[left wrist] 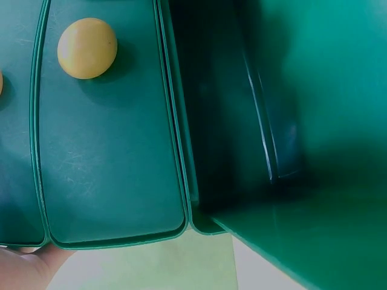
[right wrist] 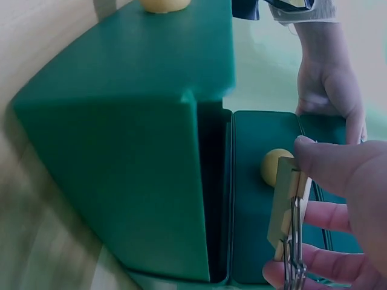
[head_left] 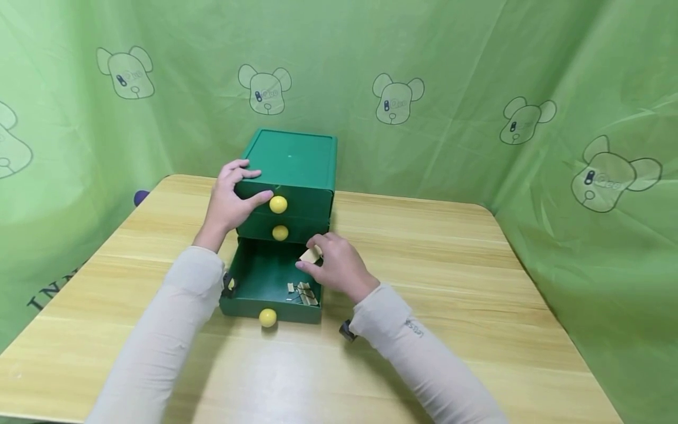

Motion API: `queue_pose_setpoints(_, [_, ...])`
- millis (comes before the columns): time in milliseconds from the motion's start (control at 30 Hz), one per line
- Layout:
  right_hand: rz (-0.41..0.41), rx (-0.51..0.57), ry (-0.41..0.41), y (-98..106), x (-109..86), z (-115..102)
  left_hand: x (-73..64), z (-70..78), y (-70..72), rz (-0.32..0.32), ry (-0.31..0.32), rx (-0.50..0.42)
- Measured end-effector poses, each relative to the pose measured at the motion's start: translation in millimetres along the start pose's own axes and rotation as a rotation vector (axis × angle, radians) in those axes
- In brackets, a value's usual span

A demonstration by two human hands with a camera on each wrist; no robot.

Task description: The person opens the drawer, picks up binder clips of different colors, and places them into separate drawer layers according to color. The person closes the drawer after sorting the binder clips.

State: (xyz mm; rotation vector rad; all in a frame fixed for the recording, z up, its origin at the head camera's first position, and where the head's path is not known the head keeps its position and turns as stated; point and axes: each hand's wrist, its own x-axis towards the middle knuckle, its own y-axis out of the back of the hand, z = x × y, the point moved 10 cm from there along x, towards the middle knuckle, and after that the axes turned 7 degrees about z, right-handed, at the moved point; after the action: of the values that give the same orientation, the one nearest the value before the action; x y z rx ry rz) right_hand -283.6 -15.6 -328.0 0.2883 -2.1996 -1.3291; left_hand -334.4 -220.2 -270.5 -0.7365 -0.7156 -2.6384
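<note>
A green three-drawer cabinet (head_left: 296, 156) with yellow knobs stands on the table, its bottom drawer (head_left: 296, 315) pulled out. My left hand (head_left: 230, 203) rests against the cabinet's upper left corner, fingers on the top and side, thumb on the front beside the top knob (head_left: 278, 204). Over the drawer's right side, my right hand (head_left: 341, 265) pinches beige binder clips (right wrist: 281, 205) between thumb and fingers; their wire handles show in the right wrist view. More binder clips (head_left: 305, 293) lie in the drawer's front right corner. Most of the left hand is hidden in the left wrist view.
The wood-grain table (head_left: 424, 265) extends on both sides of the cabinet. A green curtain (head_left: 450, 153) printed with bear heads hangs around the table's back and sides. Near the right cuff is a black strap piece (head_left: 346, 331). A purple object (head_left: 140, 196) shows past the table's left edge.
</note>
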Motion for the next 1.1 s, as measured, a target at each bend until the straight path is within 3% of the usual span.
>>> queue_pose_setpoints(500, [0.013, -0.008, 0.049, -4.2, 3.0, -10.8, -0.6, -1.9, -1.7, -0.003, 0.008, 0.015])
queue_pose_setpoints(933, [-0.009, 0.010, -0.019, -9.2, 0.7, 3.4, -1.6, -1.5, -3.5, -0.008, 0.017, 0.013])
queue_pose_setpoints(1100, [-0.027, 0.086, -0.059, -11.3, -0.6, 14.7, 0.6, -0.6, -1.5, -0.034, 0.006, 0.024])
